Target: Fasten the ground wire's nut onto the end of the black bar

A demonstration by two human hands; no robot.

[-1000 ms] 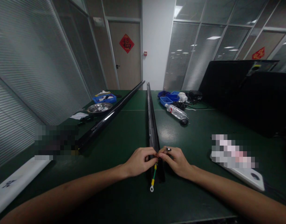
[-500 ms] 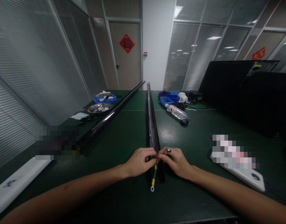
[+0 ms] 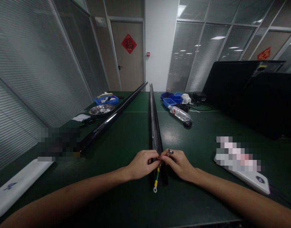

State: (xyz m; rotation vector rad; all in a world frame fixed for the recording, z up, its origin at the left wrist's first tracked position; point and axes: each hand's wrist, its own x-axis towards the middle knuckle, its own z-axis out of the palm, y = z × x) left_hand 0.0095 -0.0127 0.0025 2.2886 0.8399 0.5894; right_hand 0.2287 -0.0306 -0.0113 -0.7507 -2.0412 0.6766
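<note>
My left hand [image 3: 145,163] and my right hand [image 3: 180,163] meet over the near end of a long dark metal channel [image 3: 156,133] lying lengthwise on the table. Both are closed in a pinch, fingertips touching; whatever sits between them is hidden. A shiny silver piece [image 3: 170,151], perhaps a ring, shows at my right fingers. Just below the fingertips runs a short green-and-yellow wire [image 3: 157,174] with yellow sleeves. Its free end carries a silver ring terminal [image 3: 155,189]; the upper end disappears at my fingers.
A second dark channel [image 3: 112,117] lies diagonally on the left of the green table [image 3: 195,202]. White devices rest left [image 3: 19,183] and right [image 3: 250,179]. Farther back are a metal dish [image 3: 101,109], blue trays [image 3: 169,102], a plastic bottle [image 3: 181,114] and black monitors [image 3: 231,85].
Both hands stay pinched together in the same place, with barely any movement at the fingertips. The wire's ring terminal has risen very slightly in the view.
</note>
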